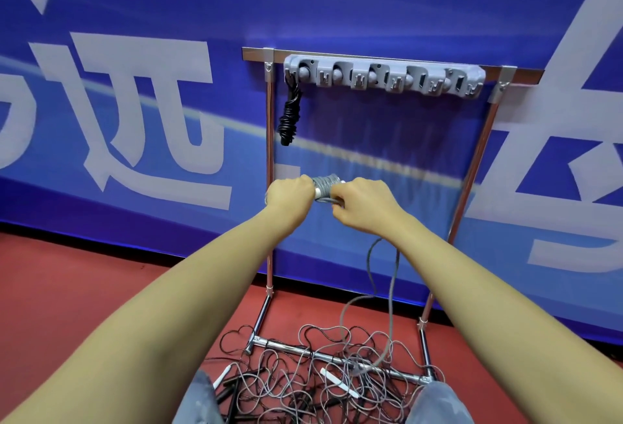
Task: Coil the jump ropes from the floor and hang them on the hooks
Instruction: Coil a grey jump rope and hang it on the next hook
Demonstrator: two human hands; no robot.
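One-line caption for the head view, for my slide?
Both hands wind a grey jump rope before the hook rack, one black rope already hung.

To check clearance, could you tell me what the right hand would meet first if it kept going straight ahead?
Probably the blue banner behind the rack; the right hand, gripping the grey rope, sits below the hooks. Depth is unclear.

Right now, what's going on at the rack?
A person is winding a grey jump rope into a coil, left hand gripping one end, right hand wrapping. Its loose tail trails to the tangled ropes on the floor. One black coiled rope already hangs from the hook rail.
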